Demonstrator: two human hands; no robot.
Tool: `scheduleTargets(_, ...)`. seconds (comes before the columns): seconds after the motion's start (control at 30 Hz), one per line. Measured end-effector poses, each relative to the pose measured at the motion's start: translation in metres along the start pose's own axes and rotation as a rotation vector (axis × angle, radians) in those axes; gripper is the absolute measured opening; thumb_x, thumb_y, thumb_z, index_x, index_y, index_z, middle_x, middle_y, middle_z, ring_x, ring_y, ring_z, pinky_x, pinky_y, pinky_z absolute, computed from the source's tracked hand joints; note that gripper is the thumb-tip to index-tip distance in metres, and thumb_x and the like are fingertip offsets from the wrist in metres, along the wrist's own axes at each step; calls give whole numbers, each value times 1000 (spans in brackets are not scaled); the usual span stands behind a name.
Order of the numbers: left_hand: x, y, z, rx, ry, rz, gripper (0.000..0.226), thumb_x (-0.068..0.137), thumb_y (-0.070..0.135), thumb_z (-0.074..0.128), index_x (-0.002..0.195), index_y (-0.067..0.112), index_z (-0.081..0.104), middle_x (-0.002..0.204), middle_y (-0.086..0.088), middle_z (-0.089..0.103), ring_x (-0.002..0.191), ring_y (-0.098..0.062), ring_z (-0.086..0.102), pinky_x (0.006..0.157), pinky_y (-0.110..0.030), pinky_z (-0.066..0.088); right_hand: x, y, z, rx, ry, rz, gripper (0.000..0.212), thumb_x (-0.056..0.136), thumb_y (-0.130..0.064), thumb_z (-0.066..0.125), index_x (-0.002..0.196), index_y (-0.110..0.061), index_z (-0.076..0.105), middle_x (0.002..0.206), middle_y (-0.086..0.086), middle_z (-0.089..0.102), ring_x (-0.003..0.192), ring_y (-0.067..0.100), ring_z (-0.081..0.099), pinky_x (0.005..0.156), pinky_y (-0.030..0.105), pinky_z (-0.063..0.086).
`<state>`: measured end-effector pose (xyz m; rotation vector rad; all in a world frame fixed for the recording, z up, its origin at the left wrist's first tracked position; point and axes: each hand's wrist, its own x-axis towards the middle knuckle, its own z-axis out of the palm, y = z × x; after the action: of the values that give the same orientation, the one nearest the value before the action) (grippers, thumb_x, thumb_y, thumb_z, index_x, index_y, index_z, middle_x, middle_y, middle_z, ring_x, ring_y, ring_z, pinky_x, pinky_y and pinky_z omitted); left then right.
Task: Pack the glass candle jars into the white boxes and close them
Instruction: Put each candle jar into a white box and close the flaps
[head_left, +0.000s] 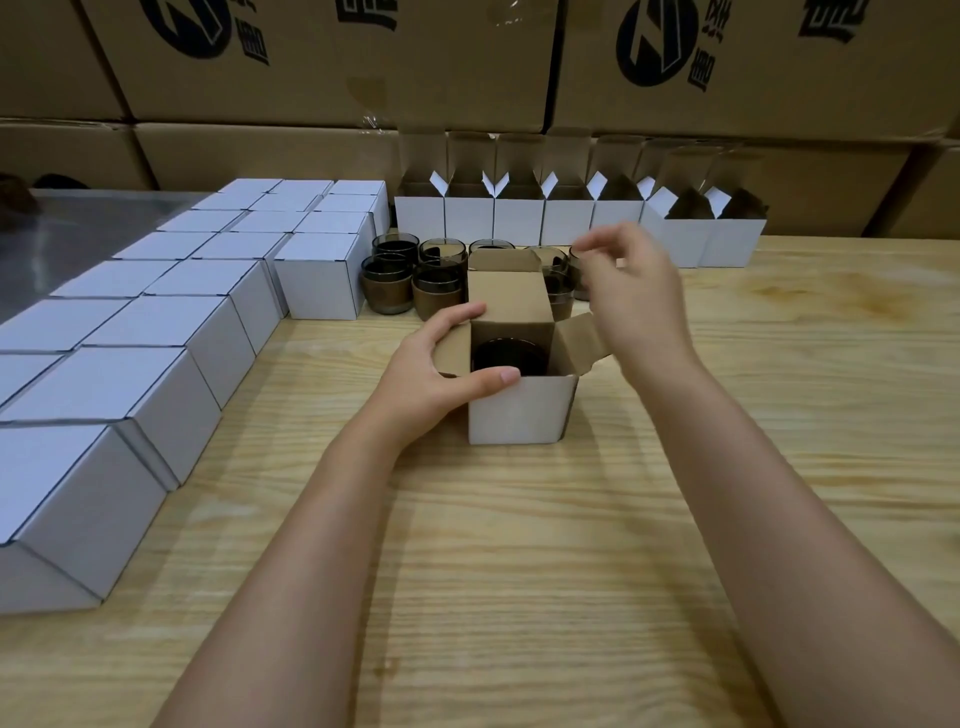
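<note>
The white box (519, 410), a candle jar (506, 356) inside, is gripped by the left hand (441, 364); the right hand (634, 291) is raised beside it, fingers loosely bent, empty.

White box (519, 410) upright in left hand (441, 364) grip, top flaps open, dark glass jar (509, 356) inside. Spare jars (436, 291) clustered just beyond that hand. Closed boxes (171, 322) in rows to its left; open boxes (519, 218) lined up farther back.

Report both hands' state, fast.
Left hand: grips the open white box by its top edge.
Right hand: loosely curled above the box, holding nothing.
</note>
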<state>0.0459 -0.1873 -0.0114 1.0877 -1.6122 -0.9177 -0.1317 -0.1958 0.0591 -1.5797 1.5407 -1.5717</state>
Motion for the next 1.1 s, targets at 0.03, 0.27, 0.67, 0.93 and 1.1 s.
scheduleTargets(0.03, 0, 0, 0, -2, -2, -3, 79, 49, 57, 78, 123, 41, 55, 129, 12, 56, 117, -4, 54, 81, -13, 48, 2, 0, -6, 198, 64, 113, 20, 93, -8, 44, 88, -20, 59, 92, -4, 60, 86, 12, 60, 71, 31, 57)
scheduleTargets(0.27, 0, 1, 1, -36, -11, -4, 76, 52, 53, 80, 123, 40, 55, 127, 12, 57, 114, -4, 57, 75, -12, 49, -34, 45, 4, 708, 11, 515, 12, 98, -17, 49, 103, -18, 60, 93, 1, 62, 87, 16, 58, 72, 24, 46)
scheduleTargets(0.67, -2, 1, 2, 2, 16, -36, 111, 51, 60, 76, 146, 45, 20, 150, 27, 22, 137, 0, 23, 108, -24, 25, -37, 58, 13, 689, -394, 452, 62, 89, -64, 40, 132, -21, 55, 130, 6, 61, 119, 20, 59, 101, 39, 46)
scheduleTargets(0.93, 3, 8, 0, -618, -51, -291, 58, 84, 49, 52, 135, 22, 46, 112, 1, 67, 93, -11, 64, 82, -28, 44, -35, 67, 15, 604, -420, 397, 25, 97, -24, 51, 119, -17, 61, 111, 6, 70, 98, 20, 66, 87, 36, 51)
scheduleTargets(1.1, 5, 5, -5, -800, -11, -318, 45, 101, 30, 28, 135, 10, 50, 117, -6, 63, 103, -17, 57, 88, -32, 42, -34, 70, 16, 622, -425, 349, 21, 97, -21, 49, 108, -33, 64, 104, -7, 72, 94, 11, 67, 79, 27, 54)
